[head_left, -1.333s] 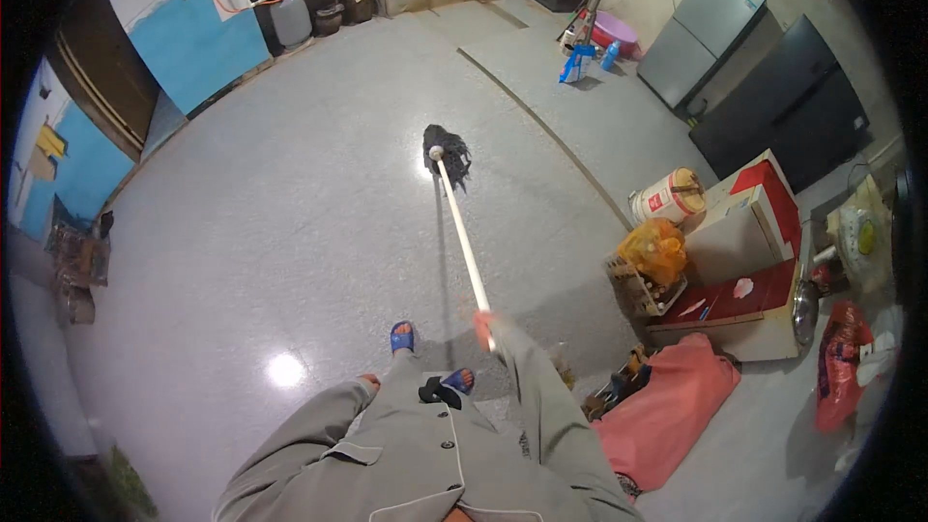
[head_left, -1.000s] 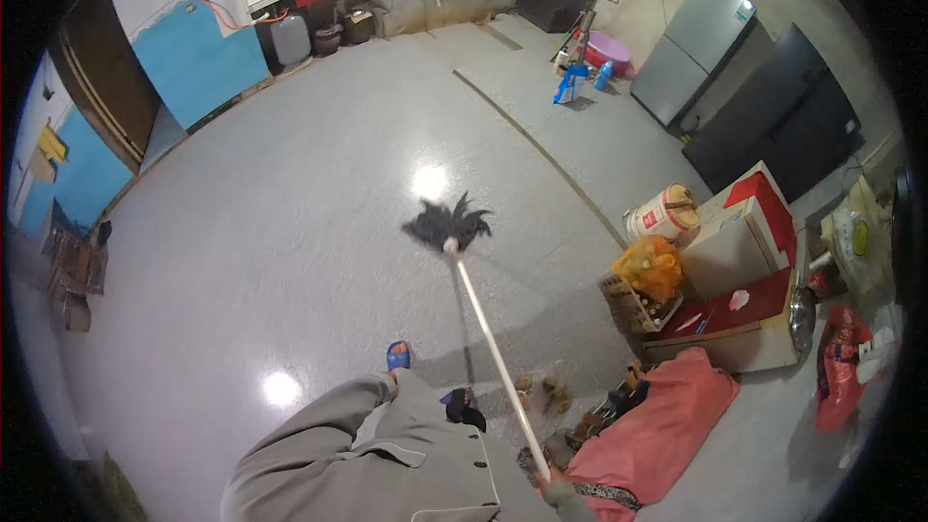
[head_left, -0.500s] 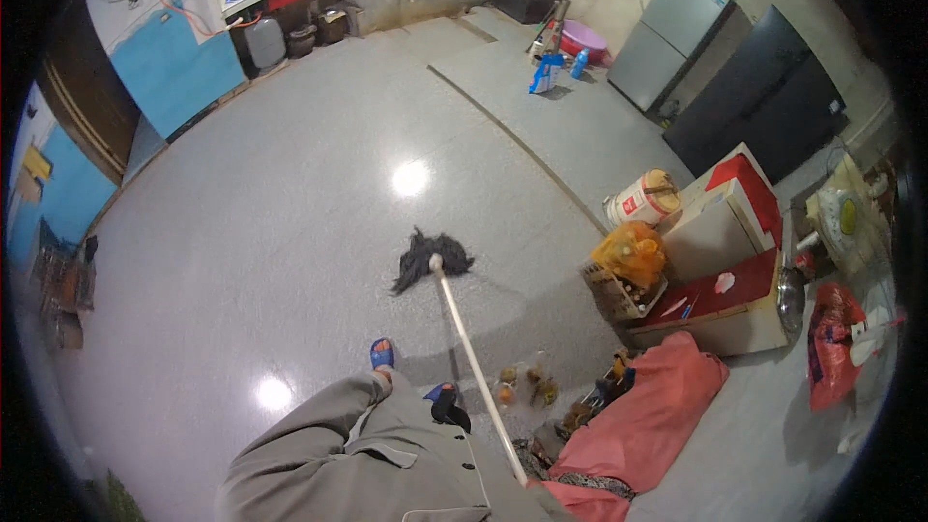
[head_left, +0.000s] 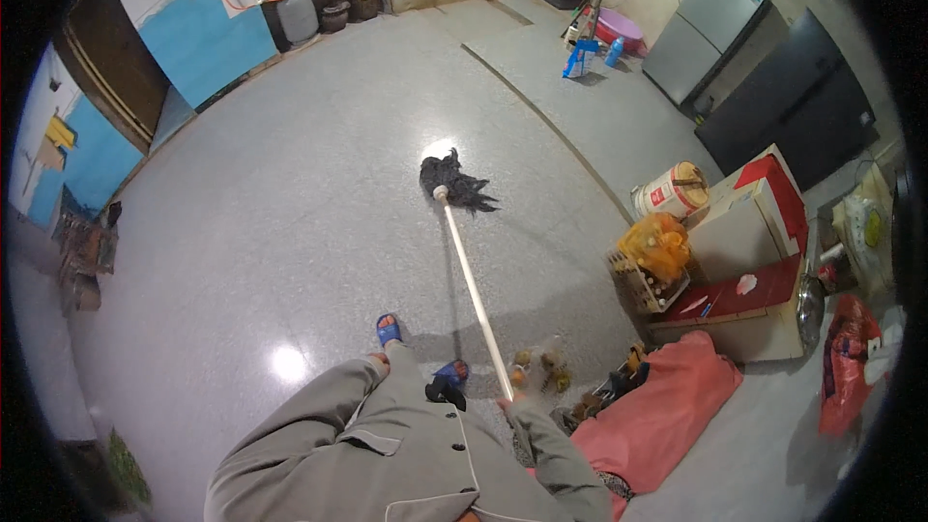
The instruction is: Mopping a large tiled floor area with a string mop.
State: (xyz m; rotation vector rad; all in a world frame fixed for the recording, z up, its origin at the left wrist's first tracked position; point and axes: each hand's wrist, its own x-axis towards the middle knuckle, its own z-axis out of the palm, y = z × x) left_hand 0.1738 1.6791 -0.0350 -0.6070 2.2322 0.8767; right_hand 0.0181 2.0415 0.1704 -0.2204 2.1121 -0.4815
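Note:
A mop with a pale handle (head_left: 475,295) and a dark, stringy head (head_left: 454,183) reaches away from me, its strands spread on the grey floor. My right hand (head_left: 507,405) is closed round the upper handle, low in the head view, and the grey sleeve partly covers it. Of my left hand (head_left: 471,516) only a sliver of skin seems to show at the bottom edge; its fingers are hidden. My feet in blue slippers (head_left: 389,330) stand short of the mop head.
To the right are a basket with an orange bag (head_left: 656,246), a white bucket (head_left: 671,190), a red-topped cabinet (head_left: 727,287) and a pink cloth (head_left: 667,391). Small bagged items (head_left: 541,367) lie near the handle. Farther off stand a silver fridge (head_left: 703,24) and a purple basin (head_left: 619,27).
The mop head has slid farther away and slightly right, and its strands have swung round to trail right. My right hand and sleeve have come into view on the handle.

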